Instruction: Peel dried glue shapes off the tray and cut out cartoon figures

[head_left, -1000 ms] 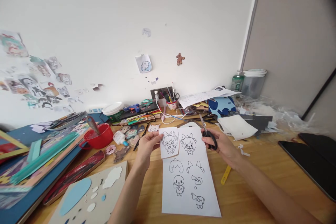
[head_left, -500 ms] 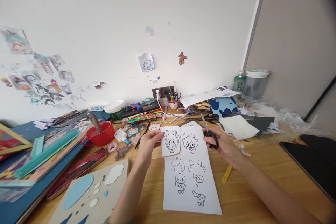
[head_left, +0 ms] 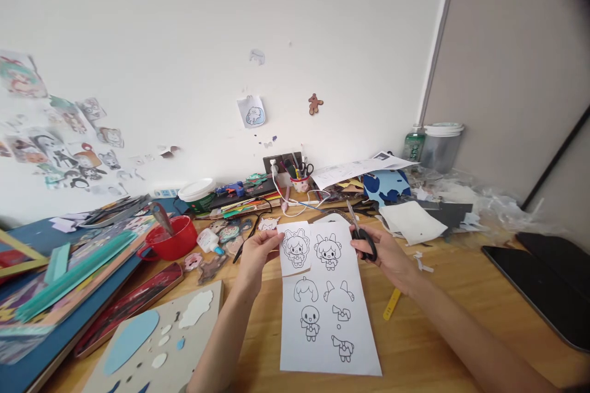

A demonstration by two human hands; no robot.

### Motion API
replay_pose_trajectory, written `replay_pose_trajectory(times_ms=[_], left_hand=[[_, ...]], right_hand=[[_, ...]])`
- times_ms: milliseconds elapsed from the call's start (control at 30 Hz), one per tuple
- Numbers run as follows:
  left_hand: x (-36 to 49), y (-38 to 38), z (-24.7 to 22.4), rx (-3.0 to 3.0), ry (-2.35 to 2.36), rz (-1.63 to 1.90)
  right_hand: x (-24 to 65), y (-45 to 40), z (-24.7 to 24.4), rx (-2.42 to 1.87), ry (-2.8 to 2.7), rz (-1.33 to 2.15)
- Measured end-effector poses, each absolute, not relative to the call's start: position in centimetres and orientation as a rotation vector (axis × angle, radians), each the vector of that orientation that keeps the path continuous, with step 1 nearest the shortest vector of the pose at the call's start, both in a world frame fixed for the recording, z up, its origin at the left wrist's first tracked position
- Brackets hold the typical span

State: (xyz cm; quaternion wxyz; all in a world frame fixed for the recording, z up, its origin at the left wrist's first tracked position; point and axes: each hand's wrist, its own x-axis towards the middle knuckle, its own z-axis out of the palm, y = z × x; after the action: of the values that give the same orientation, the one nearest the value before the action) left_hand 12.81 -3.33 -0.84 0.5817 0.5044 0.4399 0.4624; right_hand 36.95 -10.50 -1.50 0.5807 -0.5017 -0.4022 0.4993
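Observation:
My left hand (head_left: 260,256) pinches the left edge of a small cut piece of paper (head_left: 295,249) bearing an outlined character. That piece overlaps the upper left of a larger white sheet (head_left: 322,344) printed with line drawings of a character and its separate parts. At the sheet's upper right edge, my right hand (head_left: 385,255) holds black-handled scissors (head_left: 364,242) and also touches the paper. The scissor blades point up and away from me. Part of the fingers is hidden behind the paper.
A red mug (head_left: 177,238), a glue bottle (head_left: 209,241) and a grey board with foam shapes (head_left: 203,338) lie left. A pen cup (head_left: 300,184) stands behind. Right are a yellow cutter (head_left: 391,304), a white sheet (head_left: 412,222) and dark tablets (head_left: 530,295).
The whole view has shifted slightly, so most things appear a little further left. Both hands keep their hold on the paper piece and the scissors.

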Motion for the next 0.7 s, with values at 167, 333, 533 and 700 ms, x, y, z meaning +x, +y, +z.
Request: replay_pose_trajectory(times_ms=[167, 333, 533, 700], left_hand=[[12.84, -3.28, -0.8, 1.172, 1.025, 1.085], [12.8, -3.27, -0.78, 1.171, 1.019, 1.083], [12.85, -3.28, -0.69, 1.181, 1.021, 1.074], [12.87, -3.39, -0.62, 1.194, 1.029, 1.076]], right_hand=[[37.01, -10.48, -1.58, -1.173, -0.949, 1.16], [37.0, -10.46, -1.57, -1.183, -0.942, 1.164], [37.03, -10.28, -1.78, -1.183, -0.929, 1.172], [37.07, -10.25, -1.94, -1.182, -0.929, 1.171]])
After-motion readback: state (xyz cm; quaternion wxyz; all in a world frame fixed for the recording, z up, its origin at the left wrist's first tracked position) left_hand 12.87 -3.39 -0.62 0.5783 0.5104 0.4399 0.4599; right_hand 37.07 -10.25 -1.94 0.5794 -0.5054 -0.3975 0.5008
